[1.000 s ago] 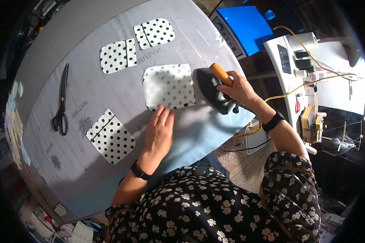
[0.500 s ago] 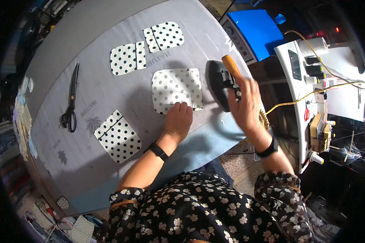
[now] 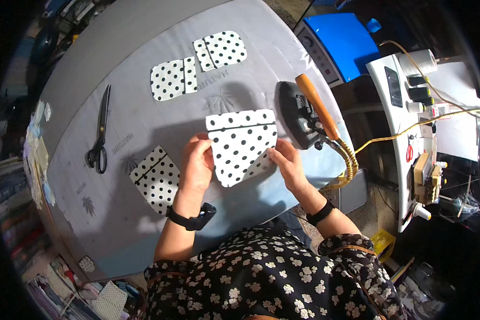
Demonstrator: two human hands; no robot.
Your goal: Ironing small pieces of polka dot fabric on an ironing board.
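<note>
Between my two hands a white fabric pocket piece with black dots (image 3: 242, 149) is held up over the table, its banded edge facing away from me. My left hand (image 3: 197, 165) pinches its left side, and my right hand (image 3: 288, 164) grips the right side with the thumb on top. To the right of the piece stands an iron (image 3: 298, 114) with an orange handle, touched by neither hand. Two more dotted pocket pieces, one (image 3: 173, 79) beside the other (image 3: 221, 50), lie flat farther off. Another dotted piece (image 3: 157, 181) lies left of my left forearm.
Black scissors (image 3: 100, 133) lie at the left on the grey padded table (image 3: 64, 176). A yellow hose (image 3: 350, 160) runs from the iron. Beyond the table's right edge are a blue box-shaped machine (image 3: 338, 45) and a white sewing machine (image 3: 386, 106) with thread spools.
My right hand has let go of the iron and taken the pocket piece's right side. The piece has been lifted off the table, turned and brought nearer, with my left hand at its left side.
</note>
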